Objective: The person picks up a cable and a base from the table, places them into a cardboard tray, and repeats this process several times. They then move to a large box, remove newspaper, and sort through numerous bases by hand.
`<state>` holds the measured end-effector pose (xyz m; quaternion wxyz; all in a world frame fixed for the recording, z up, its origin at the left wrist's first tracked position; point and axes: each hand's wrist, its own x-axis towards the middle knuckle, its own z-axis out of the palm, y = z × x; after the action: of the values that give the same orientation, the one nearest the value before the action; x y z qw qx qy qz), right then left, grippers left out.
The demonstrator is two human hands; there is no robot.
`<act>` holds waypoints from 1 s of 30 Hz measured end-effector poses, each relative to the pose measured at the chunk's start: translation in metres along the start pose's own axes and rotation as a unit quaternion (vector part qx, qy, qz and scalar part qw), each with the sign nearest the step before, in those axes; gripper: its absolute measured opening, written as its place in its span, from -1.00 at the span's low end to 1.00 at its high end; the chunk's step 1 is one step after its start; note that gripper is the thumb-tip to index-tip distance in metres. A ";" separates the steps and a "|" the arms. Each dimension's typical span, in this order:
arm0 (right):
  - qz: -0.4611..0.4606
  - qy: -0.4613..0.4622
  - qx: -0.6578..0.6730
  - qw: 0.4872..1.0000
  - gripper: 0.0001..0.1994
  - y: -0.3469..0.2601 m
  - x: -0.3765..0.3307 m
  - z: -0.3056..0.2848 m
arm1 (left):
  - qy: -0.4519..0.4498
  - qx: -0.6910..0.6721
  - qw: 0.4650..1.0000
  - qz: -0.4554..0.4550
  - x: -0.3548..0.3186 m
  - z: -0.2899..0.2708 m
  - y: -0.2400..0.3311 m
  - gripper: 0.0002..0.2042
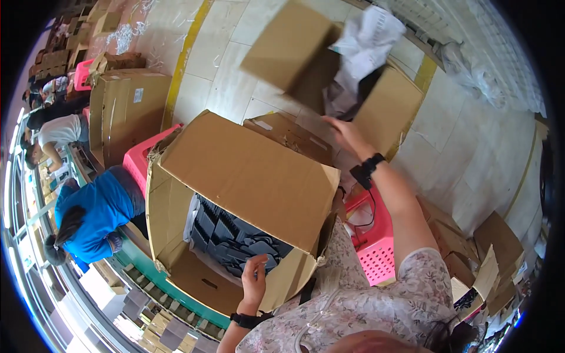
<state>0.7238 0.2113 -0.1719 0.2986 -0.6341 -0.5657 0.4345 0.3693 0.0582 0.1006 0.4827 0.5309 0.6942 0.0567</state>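
Observation:
A large open carton (241,176) stands before me, with many black plastic pieces (232,229) inside against a white liner. My left hand (254,279) is over the carton's near side with its fingers curled beside the pieces. Whatever lies between those fingers, if anything, is too small to name. Farther off and to the right, my right hand (348,139) reaches over a second open carton (382,109), fingers stretched out and somewhat blurred at its near edge. White plastic sheeting (371,38) sticks out of that carton, whose raised left flap is blurred.
Pink plastic stools (379,253) stand beside me and behind the large carton. A green-edged conveyor line (176,297) runs along the left, where a person in blue (97,220) works. More cartons (129,112) stand at the far left and lower right; bagged plastic lies upper right.

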 end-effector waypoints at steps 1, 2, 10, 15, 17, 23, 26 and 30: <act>0.000 0.000 0.001 1.000 -0.62 -0.006 0.011 0.012 | 0.008 0.003 1.000 0.002 -0.001 -0.002 -0.002 -0.81; -0.008 -0.062 0.028 0.998 -0.63 -0.008 0.021 0.026 | 0.010 0.004 1.000 0.001 -0.003 -0.002 -0.003 -0.81; -0.007 -0.127 0.027 0.991 -0.57 -0.018 0.042 0.098 | 0.027 -0.025 0.998 -0.060 -0.029 -0.007 -0.009 -0.82; 0.091 -0.177 0.229 0.953 -0.52 0.018 0.028 0.108 | 0.091 -0.051 0.994 -0.013 -0.049 -0.019 -0.020 -0.81; 0.119 -0.156 0.172 0.965 -0.53 0.079 0.012 0.047 | 0.091 -0.126 0.988 -0.010 -0.047 -0.027 -0.019 -0.80; 0.118 0.201 0.168 0.958 -0.79 -0.022 -0.058 -0.094 | 0.148 -0.307 0.910 0.234 -0.111 -0.143 0.062 -0.85; 0.079 0.300 0.240 0.920 -0.73 -0.160 -0.092 -0.131 | 0.116 -0.351 0.796 0.479 -0.151 -0.185 0.066 -0.90; -0.002 0.293 0.188 0.937 -0.71 -0.269 -0.143 -0.106 | 0.029 -0.483 0.711 0.510 -0.208 -0.210 0.031 -0.94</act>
<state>0.6972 0.1328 0.1396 0.5657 -0.6644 -0.3623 0.3276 0.2306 -0.0016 0.3568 0.5506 0.4972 0.2092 0.6370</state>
